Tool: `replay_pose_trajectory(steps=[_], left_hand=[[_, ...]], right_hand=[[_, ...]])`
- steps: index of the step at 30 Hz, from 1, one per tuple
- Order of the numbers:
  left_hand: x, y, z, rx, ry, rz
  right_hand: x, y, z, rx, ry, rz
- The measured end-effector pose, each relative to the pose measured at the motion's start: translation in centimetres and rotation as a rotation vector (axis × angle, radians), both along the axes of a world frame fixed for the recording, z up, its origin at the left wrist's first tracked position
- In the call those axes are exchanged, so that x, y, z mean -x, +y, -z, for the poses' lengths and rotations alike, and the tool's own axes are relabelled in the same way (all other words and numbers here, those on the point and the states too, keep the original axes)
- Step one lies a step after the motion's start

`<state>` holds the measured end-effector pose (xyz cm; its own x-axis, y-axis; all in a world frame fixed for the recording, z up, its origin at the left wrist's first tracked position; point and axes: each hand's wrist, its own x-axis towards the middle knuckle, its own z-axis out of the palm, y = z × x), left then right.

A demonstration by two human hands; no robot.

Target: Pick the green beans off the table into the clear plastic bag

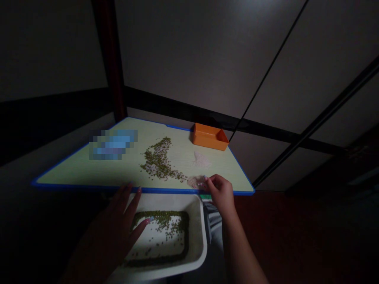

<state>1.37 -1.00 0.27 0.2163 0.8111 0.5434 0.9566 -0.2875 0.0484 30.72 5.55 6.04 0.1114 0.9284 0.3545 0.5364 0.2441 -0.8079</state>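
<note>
A heap of small green beans mixed with pale grains [158, 159] is spread on the pale tabletop. Beside it lies a small pile of pale grains [201, 159]. My right hand [221, 195] is at the table's near edge, thumb and forefinger pinched beside a second patch of pale grains [194, 182]; what is between the fingertips is too small to tell. My left hand [122, 221] has its fingers spread over the left side of a white tub [199, 240], fingertips near the table edge. Green beans [166, 219] lie on the tub's floor, mostly along its sides.
The blue-edged table [97, 173] stands close to the wall panels. An orange open box [209, 138] sits at its back right. A blurred-out bluish item [114, 144] lies on the left. The tub is below the table's front edge, near my lap.
</note>
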Motion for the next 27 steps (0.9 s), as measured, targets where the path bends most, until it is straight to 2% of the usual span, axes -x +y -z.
replay_pose_trajectory(steps=[7,12,16,22,27], left_hand=[[0.0,0.0,-0.1,0.014,-0.003,-0.001],[-0.1,-0.2,-0.7,0.016,0.01,0.011],[-0.2,-0.2,-0.5,0.017,-0.027,-0.001],[0.2,0.4,0.5,-0.108,0.071,0.005],[0.4,0.5,0.4,-0.147,0.115,0.027]], right_hand=[[1.5,0.0,0.3,-0.021,-0.018,-0.027],[2.0,-0.2,-0.1,-0.03,-0.146,0.029],[1.7,-0.3,-0.5,-0.037,-0.259,0.102],[1.0,-0.4,-0.9,-0.038,-0.425,0.188],[0.5,-0.2,-0.8,-0.039,-0.461,0.226]])
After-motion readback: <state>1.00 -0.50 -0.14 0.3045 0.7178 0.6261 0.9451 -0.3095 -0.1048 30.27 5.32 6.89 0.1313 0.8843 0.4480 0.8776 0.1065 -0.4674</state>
